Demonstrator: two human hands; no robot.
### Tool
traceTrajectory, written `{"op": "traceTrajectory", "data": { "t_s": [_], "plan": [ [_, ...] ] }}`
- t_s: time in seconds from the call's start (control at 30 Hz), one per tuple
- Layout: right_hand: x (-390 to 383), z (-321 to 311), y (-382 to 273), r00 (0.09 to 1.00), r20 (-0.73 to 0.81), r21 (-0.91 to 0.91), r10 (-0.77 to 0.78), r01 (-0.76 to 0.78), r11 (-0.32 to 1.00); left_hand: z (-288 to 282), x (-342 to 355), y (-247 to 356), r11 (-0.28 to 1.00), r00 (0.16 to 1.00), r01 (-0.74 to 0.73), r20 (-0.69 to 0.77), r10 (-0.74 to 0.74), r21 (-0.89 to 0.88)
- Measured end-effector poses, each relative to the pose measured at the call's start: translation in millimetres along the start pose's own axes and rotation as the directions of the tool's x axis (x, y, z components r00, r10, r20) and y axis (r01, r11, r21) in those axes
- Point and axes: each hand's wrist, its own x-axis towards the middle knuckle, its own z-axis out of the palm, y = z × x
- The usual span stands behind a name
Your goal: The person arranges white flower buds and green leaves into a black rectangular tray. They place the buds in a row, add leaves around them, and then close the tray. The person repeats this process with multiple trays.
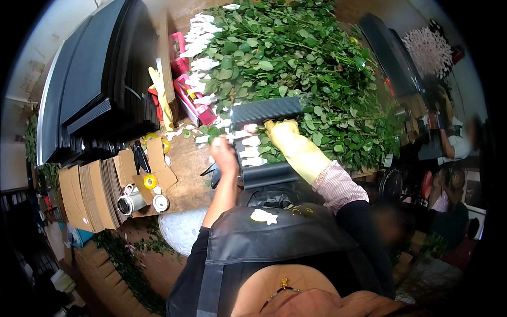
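Note:
My right hand, in a long yellow rubber glove, is closed round the stem of a pale pink rose, just behind its bloom. The rose lies across a dark corrugated stand. My bare left hand is beside the stand's left edge with its fingers curled in. It is slightly blurred, and what the fingers hold cannot be made out. Below the rose, several flower heads in white sleeves lie in a row, and a dark padded roll crosses in front of them.
Leafy rose stems are heaped beyond the stand, with white-sleeved heads along the left. Pink crates, black corrugated sheets, cardboard pieces, yellow tape rolls and a white cup stand at the left. Other people work at the right.

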Motion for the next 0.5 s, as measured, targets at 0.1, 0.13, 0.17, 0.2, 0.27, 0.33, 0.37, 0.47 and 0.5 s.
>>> {"op": "traceTrajectory", "data": {
  "t_s": [0.1, 0.13, 0.17, 0.2, 0.27, 0.33, 0.37, 0.47, 0.5],
  "plan": [
    [-1, -4, 7, 0.996, 0.084, 0.117, 0.014, -0.023, 0.993, -30, 22, 45, 0.989, 0.990, -0.129, 0.052, 0.133, -0.073],
    [1, -12, 10, 0.992, 0.126, 0.185, -0.004, -0.020, 0.982, -41, 28, 45, 0.971, 0.974, -0.199, 0.131, 0.182, 0.129],
    [0, -24, 13, 0.982, 0.186, 0.277, -0.036, -0.017, 0.961, -50, 30, 45, 0.907, 0.954, -0.272, 0.213, 0.210, 0.323],
    [-5, -37, 21, 0.966, 0.247, 0.379, -0.077, -0.023, 0.925, -63, 27, 47, 0.849, 0.935, -0.234, 0.350, 0.063, 0.473],
    [-13, -81, 35, 0.893, 0.423, 0.511, -0.155, -0.093, 0.855, -66, 21, 40, 0.770, 0.884, -0.256, 0.464, -0.058, 0.585],
    [-17, -76, 36, 0.902, 0.408, 0.484, -0.143, -0.081, 0.871, -38, 4, 37, 0.638, 0.850, -0.378, 0.525, -0.049, 0.671],
    [-17, -70, 38, 0.907, 0.398, 0.470, -0.135, -0.075, 0.880, -22, -2, 39, 0.559, 0.836, -0.441, 0.548, -0.030, 0.702],
    [-8, -41, 16, 0.937, 0.343, 0.273, -0.062, -0.036, 0.961, -5, 3, 33, 0.512, 0.814, -0.417, 0.559, -0.157, 0.751],
    [-8, -35, 15, 0.950, 0.304, 0.272, -0.072, -0.014, 0.962, -5, 5, 27, 0.579, 0.814, -0.384, 0.559, -0.155, 0.719]
  ]
}}
